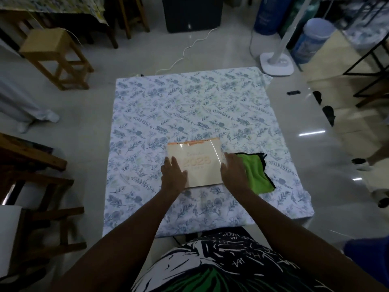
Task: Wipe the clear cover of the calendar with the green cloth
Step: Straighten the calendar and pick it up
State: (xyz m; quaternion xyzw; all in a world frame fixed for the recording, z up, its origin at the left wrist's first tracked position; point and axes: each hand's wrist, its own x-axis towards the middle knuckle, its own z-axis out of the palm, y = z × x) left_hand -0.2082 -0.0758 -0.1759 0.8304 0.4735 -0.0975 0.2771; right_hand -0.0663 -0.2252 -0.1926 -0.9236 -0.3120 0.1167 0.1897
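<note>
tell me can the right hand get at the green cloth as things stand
Probably yes: the right hand already lies at the left edge of the green cloth, beside the calendar, with nothing between them.

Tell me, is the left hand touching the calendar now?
Touching. The head view shows the left hand lying flat on the lower left corner of the calendar, its fingers overlapping the clear cover with no gap visible.

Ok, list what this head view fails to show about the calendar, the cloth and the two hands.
- Calendar: small print under the large year is too faint and small to read; its left edge is covered by the left hand.
- Green cloth: its left part is hidden under the right hand, so any grip cannot be told.
- Clear cover: glare streaks hide whether it is dirty.
- Both palms: facing down, unseen.
</note>
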